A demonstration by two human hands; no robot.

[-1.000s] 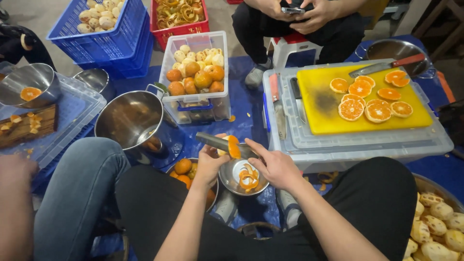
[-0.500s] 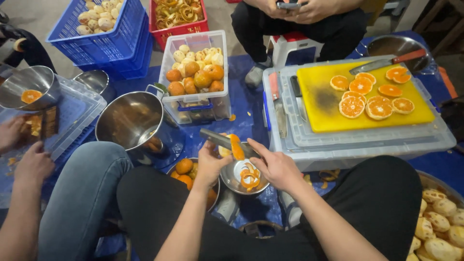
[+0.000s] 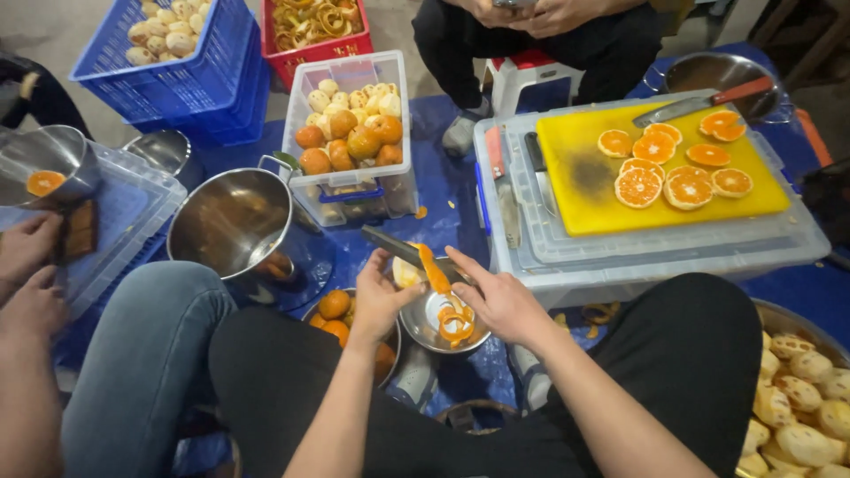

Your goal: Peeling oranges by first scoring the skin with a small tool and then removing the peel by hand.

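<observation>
My left hand [image 3: 379, 299] holds a partly peeled, pale orange [image 3: 405, 271] over a small steel bowl [image 3: 423, 326]. My right hand [image 3: 498, 299] grips a dark-bladed knife [image 3: 396, 244] laid across the fruit, its blade pointing up and left. A long strip of orange peel [image 3: 436, 273] hangs from the fruit and curls into the bowl, where more peel [image 3: 455, 324] lies. Both hands are above my knees, in front of the grey crate.
A bowl of whole oranges [image 3: 336, 307] sits by my left knee. Behind it are a steel pot [image 3: 232, 221], a clear bin of oranges [image 3: 351, 133], and blue [image 3: 181, 62] and red crates [image 3: 312, 42]. On the right, a yellow board [image 3: 580, 173] holds orange halves. Another person's hands [image 3: 28, 265] work at the left.
The peel strip has grown longer and hangs lower into the bowl. My hands have stayed in place. The other person's hands at left have risen toward their board.
</observation>
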